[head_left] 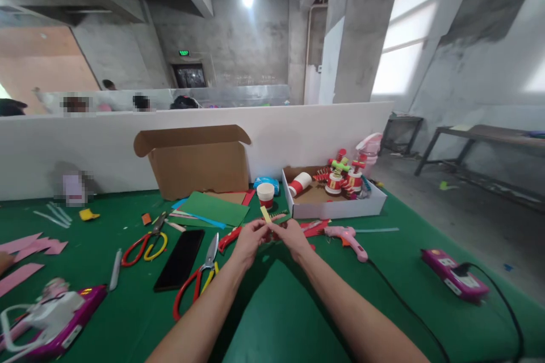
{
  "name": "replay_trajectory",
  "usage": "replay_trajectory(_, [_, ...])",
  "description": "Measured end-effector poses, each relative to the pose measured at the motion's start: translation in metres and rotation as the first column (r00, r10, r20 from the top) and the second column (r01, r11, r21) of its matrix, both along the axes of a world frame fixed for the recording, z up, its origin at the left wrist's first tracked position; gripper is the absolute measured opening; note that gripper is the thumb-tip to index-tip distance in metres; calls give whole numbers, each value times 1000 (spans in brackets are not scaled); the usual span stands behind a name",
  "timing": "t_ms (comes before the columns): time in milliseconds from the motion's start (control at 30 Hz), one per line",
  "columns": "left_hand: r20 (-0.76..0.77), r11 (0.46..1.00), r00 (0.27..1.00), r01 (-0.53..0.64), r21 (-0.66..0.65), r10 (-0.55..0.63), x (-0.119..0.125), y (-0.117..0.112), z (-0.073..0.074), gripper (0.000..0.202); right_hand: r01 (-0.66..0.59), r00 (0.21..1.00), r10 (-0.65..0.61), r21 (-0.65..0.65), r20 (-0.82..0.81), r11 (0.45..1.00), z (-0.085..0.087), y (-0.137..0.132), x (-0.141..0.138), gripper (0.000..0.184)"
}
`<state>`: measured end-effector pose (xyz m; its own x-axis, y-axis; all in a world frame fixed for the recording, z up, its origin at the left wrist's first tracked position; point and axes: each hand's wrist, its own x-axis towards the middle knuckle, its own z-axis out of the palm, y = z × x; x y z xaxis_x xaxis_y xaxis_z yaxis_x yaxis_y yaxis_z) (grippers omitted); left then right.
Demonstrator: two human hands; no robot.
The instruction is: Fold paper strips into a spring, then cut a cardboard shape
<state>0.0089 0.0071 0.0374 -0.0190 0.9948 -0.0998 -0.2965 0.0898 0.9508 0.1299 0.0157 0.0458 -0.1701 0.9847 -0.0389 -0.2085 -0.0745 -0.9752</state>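
Forearms point(204, 313) nearest, over green table point(275, 323); left hand point(250, 236), right hand point(293, 236) meet, both pinching paper strips point(265, 214), cup point(265, 193) just beyond

the green worktop point(268, 317) looks smooth; matt brown cardboard box point(198, 167) at its far edge, glossy magenta plastic power strip point(436, 264) near its right edge; the yellow strip point(265, 214) looks like matt paper.

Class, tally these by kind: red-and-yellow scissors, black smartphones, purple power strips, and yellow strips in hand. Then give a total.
Red-and-yellow scissors: 2
Black smartphone: 1
Purple power strips: 2
Yellow strip in hand: 1
Total: 6
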Motion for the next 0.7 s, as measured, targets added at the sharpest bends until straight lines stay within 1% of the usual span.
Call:
replay_trajectory(67, [-16,1000,1000,-2,0,2,2,6,1,38,53,997,-53,-17,-55,998,-4,3,0,44])
replay_trajectory(133, [-21,1000,1000,-2,-13,2,3,9,-4,38,76,992,-78,-21,-98,997,-14,2,0,46])
replay_trajectory(233, [24,999,1000,6,-41,-5,4,5,-19,41,24,993,-26,-20,-118,1000,-29,-2,4,45])
replay_trajectory(333, [66,999,997,33,-28,-31,3,-2,-32,44,-1,994,-5,-52,-105,999,-40,-6,8,39])
replay_trajectory(400, [49,999,998,42,-13,-42,1,-5,-34,43,-7,995,1,-60,-97,998,-42,-6,9,37])
replay_trajectory(567, [-53,999,998,44,2,-44,-1,-6,-32,41,8,995,-10,-25,-102,1000,-41,-3,10,36])
replay_trajectory(700, [-98,999,995,35,39,-31,-1,-5,-34,38,19,997,-21,-19,-72,1000,-43,-1,13,34])
